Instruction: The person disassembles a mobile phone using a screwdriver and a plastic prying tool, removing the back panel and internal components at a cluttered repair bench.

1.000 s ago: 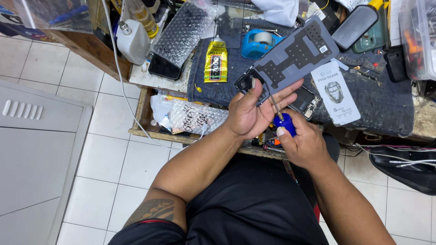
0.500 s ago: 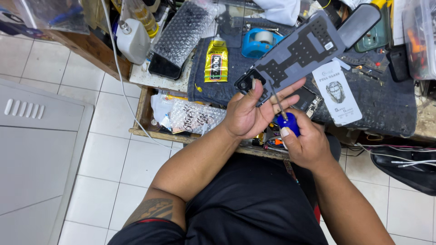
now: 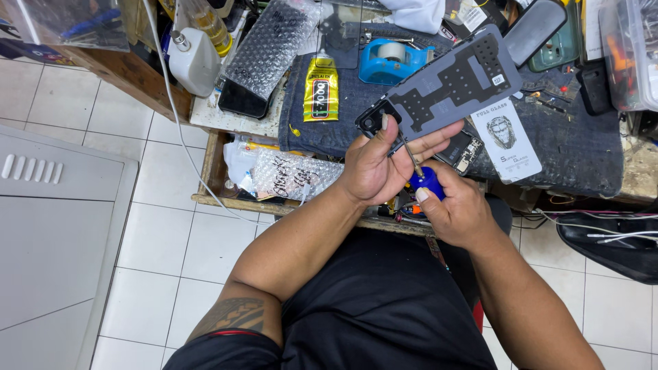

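Our left hand [image 3: 375,170] holds a grey phone panel [image 3: 445,85] by its lower end, thumb over the dark camera corner and fingers spread beneath it, so the panel slants up and away over the bench. Our right hand [image 3: 458,212] is closed around a blue-handled screwdriver [image 3: 426,182], whose thin shaft rises to the panel's lower edge, between the left hand's fingers. We judge the panel light and thin, stiff along its length yet likely to flex or crack if twisted, with a smooth face that could slip; taking it by the edges near the camera end, as the left hand does, looks safest. The screwdriver is small and light, best pinched at its handle. Under the panel lies a dark cloth mat [image 3: 343,109] carrying a yellow glue tube [image 3: 321,89], a blue tape dispenser [image 3: 389,60] with a roll in it, and a white printed card [image 3: 506,139]. A white bottle [image 3: 193,60] stands at the bench's left, beside a bubble-wrap bag [image 3: 271,42] covering a dark phone. The open drawer [image 3: 209,164] below holds another bubble-wrap packet [image 3: 291,175]. A clear box [image 3: 627,51] at far right holds orange bits we cannot make out.
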